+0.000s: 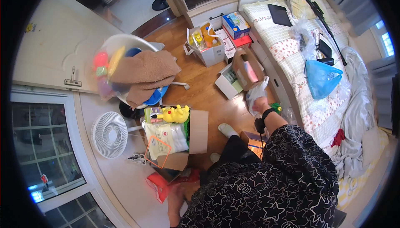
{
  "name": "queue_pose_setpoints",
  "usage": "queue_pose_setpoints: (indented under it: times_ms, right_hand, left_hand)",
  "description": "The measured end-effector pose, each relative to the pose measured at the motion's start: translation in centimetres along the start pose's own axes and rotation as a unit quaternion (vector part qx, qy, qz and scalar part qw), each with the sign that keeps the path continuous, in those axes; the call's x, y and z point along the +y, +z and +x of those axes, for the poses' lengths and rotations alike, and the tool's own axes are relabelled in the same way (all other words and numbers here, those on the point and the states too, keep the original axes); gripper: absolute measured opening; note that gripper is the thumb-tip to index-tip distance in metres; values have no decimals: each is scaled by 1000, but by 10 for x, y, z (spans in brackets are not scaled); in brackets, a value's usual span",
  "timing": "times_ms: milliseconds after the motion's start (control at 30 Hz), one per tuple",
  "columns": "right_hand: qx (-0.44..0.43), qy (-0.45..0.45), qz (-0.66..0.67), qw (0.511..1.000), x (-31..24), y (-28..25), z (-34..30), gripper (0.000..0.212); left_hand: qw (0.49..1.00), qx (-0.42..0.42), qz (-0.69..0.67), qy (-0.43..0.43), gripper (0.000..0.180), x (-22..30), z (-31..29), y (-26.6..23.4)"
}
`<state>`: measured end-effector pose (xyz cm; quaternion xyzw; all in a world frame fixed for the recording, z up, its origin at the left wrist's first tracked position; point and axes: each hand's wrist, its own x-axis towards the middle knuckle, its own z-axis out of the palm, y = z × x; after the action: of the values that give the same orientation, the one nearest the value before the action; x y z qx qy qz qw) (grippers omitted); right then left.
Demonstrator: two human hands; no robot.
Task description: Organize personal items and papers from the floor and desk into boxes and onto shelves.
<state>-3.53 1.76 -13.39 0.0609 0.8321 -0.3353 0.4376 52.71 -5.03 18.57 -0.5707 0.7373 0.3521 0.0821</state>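
- Right hand (261, 104), dark band at wrist: is grasping a whitish plastic bag (257, 92), which is lying against the open brown carton (239, 70) near the bed (276, 51).
- Left hand (177, 197): is showing beside a red bag (157, 187); its fingers are hiding from where I'm standing, so I can't tell whether they are holding anything.
- Whitish bag, handling: is looking soft, thin and light, probably slippery; its gathered top is offering the best hold, as the loose sides would likely slump or tear.
- Edges: the carton's stiff rim is standing just beyond the bag, the bed's side is bounding the right, and a green bottle (276, 108) is standing close by.
- Room: wooden floor (196, 90) is stretching leftward, giving the bag space.
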Motion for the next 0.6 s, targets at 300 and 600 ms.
queue_pose_setpoints:
  times_ms: [300,600]
  right_hand:
    - [-253,-211,-497,803,31,92,-91,21]
    - [-211,-484,-606,595,24,122,-51,16]
  left_hand:
    - [987,-48,-89,-125,34,-21,-25,36]
    - [959,23,-190,-209,42,-24,-97,82]
